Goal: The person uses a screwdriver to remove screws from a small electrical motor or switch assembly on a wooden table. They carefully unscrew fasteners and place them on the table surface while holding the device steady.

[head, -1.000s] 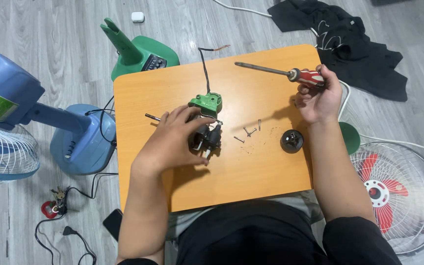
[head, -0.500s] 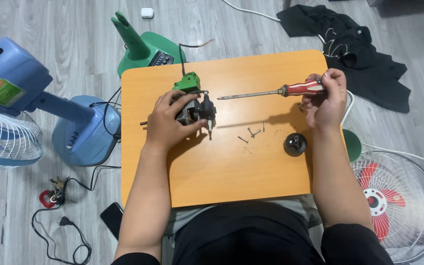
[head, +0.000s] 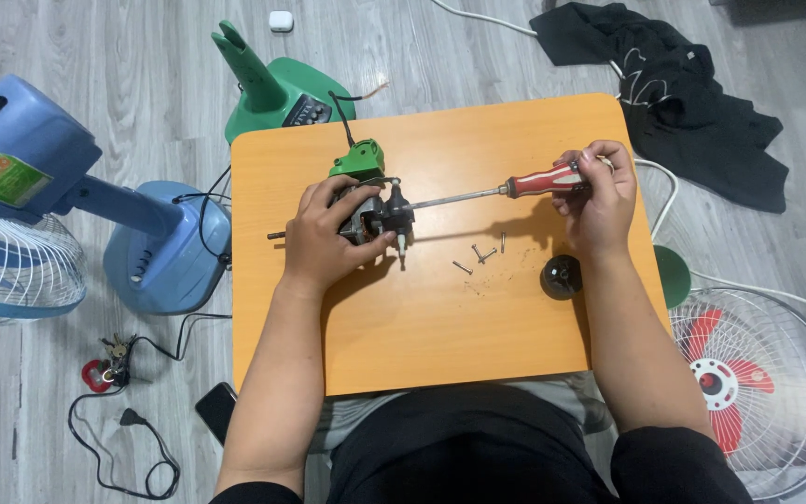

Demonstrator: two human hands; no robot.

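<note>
Both hands work over a small orange table [head: 440,345]. The person's left hand [head: 328,245] lies cupped over a fan motor [head: 377,217], fingers wrapped around its body and pressing it down onto the tabletop. A green plastic part [head: 358,160] sits at the motor's far end, and a thin metal shaft [head: 277,235] sticks out from under the hand toward the table's left edge. The right hand [head: 597,198] is closed around the red handle of a screwdriver [head: 506,189], whose long metal shank runs level to the left, its tip meeting the black bracket on the motor's right side.

Between the two hands, a few loose screws [head: 482,253] lie on the table, and a round black knob [head: 562,276] rests just below the right wrist.

On the grey wooden floor around the table, a green fan base [head: 272,89] stands just past the far edge, a blue fan [head: 67,201] with a white grille lies to the left, and a black cloth [head: 692,93] is heaped at the upper right. A fan with red blades [head: 743,392] lies at the lower right, while a black phone [head: 214,409] and a black power cord [head: 128,439] lie at the lower left.
</note>
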